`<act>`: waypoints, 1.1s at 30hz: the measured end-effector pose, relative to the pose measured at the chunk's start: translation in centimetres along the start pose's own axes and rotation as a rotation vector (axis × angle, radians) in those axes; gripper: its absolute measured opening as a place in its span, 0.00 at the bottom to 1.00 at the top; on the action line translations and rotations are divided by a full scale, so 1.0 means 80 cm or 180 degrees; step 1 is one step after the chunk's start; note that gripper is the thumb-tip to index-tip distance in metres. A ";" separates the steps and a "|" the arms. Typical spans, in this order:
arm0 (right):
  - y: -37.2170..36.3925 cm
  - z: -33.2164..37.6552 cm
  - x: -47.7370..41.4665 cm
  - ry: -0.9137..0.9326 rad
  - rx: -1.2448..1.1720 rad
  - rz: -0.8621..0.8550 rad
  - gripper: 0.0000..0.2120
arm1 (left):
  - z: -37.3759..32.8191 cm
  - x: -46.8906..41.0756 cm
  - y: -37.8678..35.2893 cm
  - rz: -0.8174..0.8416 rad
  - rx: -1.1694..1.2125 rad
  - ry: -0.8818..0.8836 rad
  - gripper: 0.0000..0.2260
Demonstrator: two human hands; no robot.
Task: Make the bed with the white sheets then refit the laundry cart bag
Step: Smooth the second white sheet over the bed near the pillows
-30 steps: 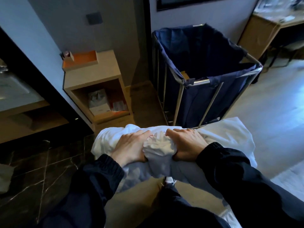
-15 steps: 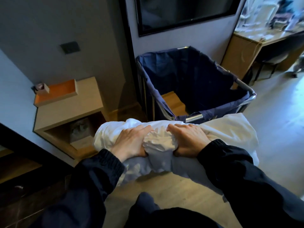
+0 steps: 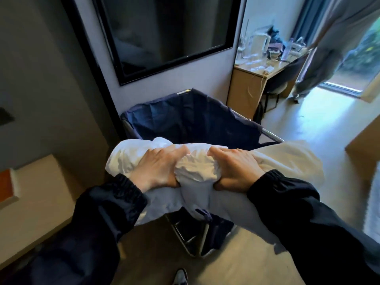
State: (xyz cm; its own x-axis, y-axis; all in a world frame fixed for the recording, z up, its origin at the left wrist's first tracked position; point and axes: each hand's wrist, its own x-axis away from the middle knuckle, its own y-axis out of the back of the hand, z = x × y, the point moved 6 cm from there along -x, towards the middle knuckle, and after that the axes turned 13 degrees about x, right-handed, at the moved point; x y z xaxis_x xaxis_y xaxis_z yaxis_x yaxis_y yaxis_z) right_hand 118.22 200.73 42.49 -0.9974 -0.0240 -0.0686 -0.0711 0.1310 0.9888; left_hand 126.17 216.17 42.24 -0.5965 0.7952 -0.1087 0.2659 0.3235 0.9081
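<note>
both arms stretched forward, left hand [image 3: 158, 168] and right hand [image 3: 235, 169] side by side, palms down, each gripping the white sheets [image 3: 195, 171]

Dark screen [image 3: 164, 31] on wall at my 12 o'clock. Cluttered wooden desk [image 3: 246, 93] at 2, pale jug [image 3: 259, 44] and bottle [image 3: 287, 50] on top. Grey curtain [image 3: 329, 48] beyond it. Low wooden cabinet [image 3: 39, 194] at 8, orange tray [image 3: 6, 186] on it.

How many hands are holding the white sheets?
2. The left hand grips the white sheets just left of the bunched middle, and the right hand grips them just right of it.
</note>
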 end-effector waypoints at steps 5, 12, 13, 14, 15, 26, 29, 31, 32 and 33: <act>-0.001 -0.035 -0.076 -0.0386 0.0024 -0.0044 0.34 | 0.048 -0.101 0.015 0.0006 -0.0200 -0.0352 0.24; -0.032 -0.100 -0.149 -0.0588 0.0008 0.0080 0.34 | 0.084 -0.211 -0.008 0.0238 -0.0108 -0.0453 0.26; -0.039 -0.110 -0.159 -0.0582 0.0017 0.0093 0.34 | 0.087 -0.226 -0.012 0.0261 -0.0107 -0.0437 0.26; -0.046 -0.120 -0.167 -0.0573 0.0005 0.0110 0.34 | 0.090 -0.240 -0.017 0.0285 -0.0117 -0.0418 0.26; -0.053 -0.130 -0.176 -0.0569 -0.0023 0.0117 0.34 | 0.092 -0.254 -0.022 0.0308 -0.0141 -0.0408 0.26; -0.136 -0.199 -0.259 -0.0853 -0.0391 0.0237 0.29 | 0.150 -0.383 -0.080 0.0516 -0.0285 -0.0565 0.23; -0.173 -0.202 -0.282 -0.1004 -0.0440 0.0286 0.28 | 0.179 -0.408 -0.107 0.0553 -0.0299 -0.0707 0.22; -0.198 -0.201 -0.296 -0.1108 -0.0416 0.0336 0.26 | 0.199 -0.424 -0.125 0.0607 -0.0290 -0.0778 0.23; -0.211 -0.201 -0.303 -0.1167 -0.0404 0.0366 0.25 | 0.208 -0.432 -0.135 0.0662 -0.0285 -0.0786 0.24; -0.222 -0.201 -0.309 -0.1232 -0.0391 0.0398 0.25 | 0.217 -0.441 -0.145 0.0722 -0.0300 -0.0791 0.24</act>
State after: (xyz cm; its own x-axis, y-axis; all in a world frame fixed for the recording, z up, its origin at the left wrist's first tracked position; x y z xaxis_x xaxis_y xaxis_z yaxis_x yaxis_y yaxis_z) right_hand 144.39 183.04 28.73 -0.9318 0.3616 0.0314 0.0296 -0.0105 0.9995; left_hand 157.30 193.29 28.50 -0.3246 0.9457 0.0155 0.2925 0.0848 0.9525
